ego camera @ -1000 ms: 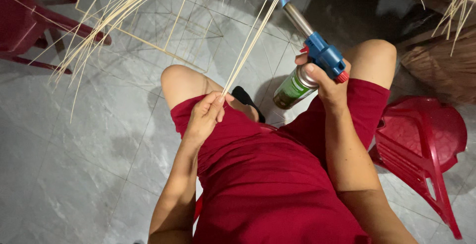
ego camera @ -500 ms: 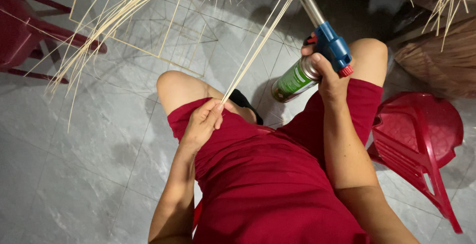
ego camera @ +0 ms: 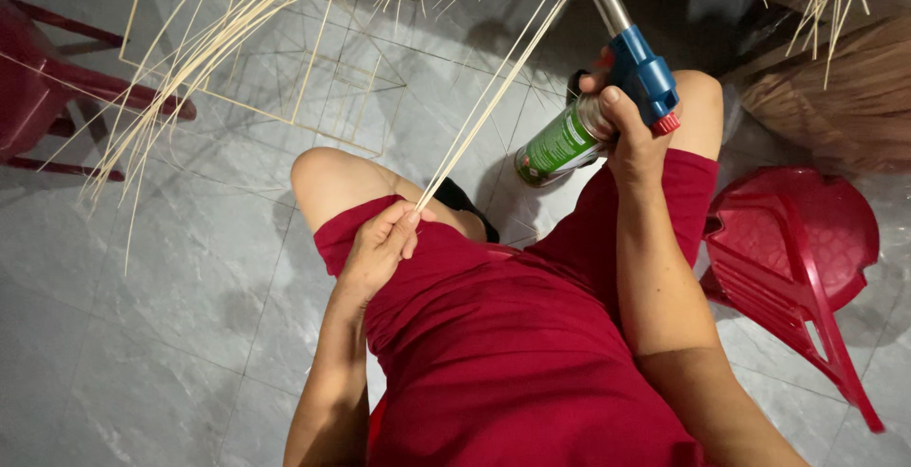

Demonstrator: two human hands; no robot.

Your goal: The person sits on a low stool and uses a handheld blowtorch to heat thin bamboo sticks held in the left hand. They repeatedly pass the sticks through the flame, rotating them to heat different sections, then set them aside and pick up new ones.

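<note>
My left hand (ego camera: 381,244) rests on my red-clad lap and pinches the lower ends of a few thin pale bamboo strips (ego camera: 493,92) that slant up to the top of the view. My right hand (ego camera: 631,135) grips a blow torch (ego camera: 622,45) with a blue head, a metal nozzle pointing up and away, and a green gas can (ego camera: 560,144) below it. The nozzle tip is out of frame near the strips' upper part. I am seated, with both knees bare.
A fan of many loose bamboo strips (ego camera: 218,40) spreads over the grey tiled floor at upper left. A red plastic chair (ego camera: 57,97) stands at the left, a red plastic stool (ego camera: 792,258) lies at the right, and a brown woven basket (ego camera: 835,106) sits at upper right.
My right hand has lifted the torch higher and farther up the view, the nozzle now leaving the frame. My left hand keeps its pinch on the strips.
</note>
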